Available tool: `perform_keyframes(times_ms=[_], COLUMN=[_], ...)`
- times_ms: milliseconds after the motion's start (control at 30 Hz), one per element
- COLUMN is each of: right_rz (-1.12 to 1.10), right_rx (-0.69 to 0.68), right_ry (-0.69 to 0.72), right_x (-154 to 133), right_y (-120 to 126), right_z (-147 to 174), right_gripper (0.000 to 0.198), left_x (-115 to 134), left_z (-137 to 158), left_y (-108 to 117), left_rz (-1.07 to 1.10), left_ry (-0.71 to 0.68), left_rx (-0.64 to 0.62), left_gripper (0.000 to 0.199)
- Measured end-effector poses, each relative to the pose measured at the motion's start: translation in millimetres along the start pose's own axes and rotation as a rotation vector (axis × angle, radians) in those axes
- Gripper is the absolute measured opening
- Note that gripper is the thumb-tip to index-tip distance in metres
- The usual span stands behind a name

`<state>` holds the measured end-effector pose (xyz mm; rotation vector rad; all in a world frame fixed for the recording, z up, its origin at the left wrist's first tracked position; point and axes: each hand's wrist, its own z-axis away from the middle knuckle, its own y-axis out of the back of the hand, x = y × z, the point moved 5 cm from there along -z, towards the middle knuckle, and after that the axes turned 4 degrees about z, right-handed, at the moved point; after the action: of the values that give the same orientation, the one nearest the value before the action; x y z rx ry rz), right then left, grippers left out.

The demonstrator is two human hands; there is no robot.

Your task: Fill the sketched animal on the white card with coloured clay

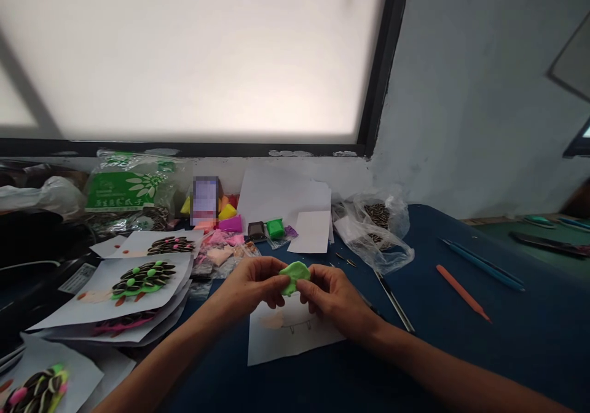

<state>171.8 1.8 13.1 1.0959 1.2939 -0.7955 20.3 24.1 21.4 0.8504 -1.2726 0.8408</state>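
The left hand (259, 283) and right hand (332, 293), nearly closed, pinch opposite edges of the green clay (295, 271); it is above the paper (270, 346); a pen (394, 301) lies rightward on the worktop (440, 318).

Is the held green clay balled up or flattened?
Flattened: the green clay forms a broad, uneven sheet held between the left hand and right hand.

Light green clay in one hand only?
No, the left hand and the right hand both pinch the light green clay, one at each side.

Sketched paper (271, 342) on blue tabletop (530, 339)
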Motion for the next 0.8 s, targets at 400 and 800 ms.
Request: perform_keyframes(times_ms=[400, 800], right_rz=[0.031, 0.068], right_rx=[0.016, 0.056], right_ry=[0.042, 0.057], right_x=[-2.2, -1.0], right_y=[2.6, 3.9], right_z=[0.4, 2.0], right_gripper=[0.041, 0.034], left_x=[-1.1, -12.1], left_z=[0.7, -2.4], left_y=[-8.3, -4.7], left_rz=[0.058, 0.144], left_ry=[0.015, 0.021], left_rx=[-0.03, -0.032], left_gripper=[0.046, 0.044])
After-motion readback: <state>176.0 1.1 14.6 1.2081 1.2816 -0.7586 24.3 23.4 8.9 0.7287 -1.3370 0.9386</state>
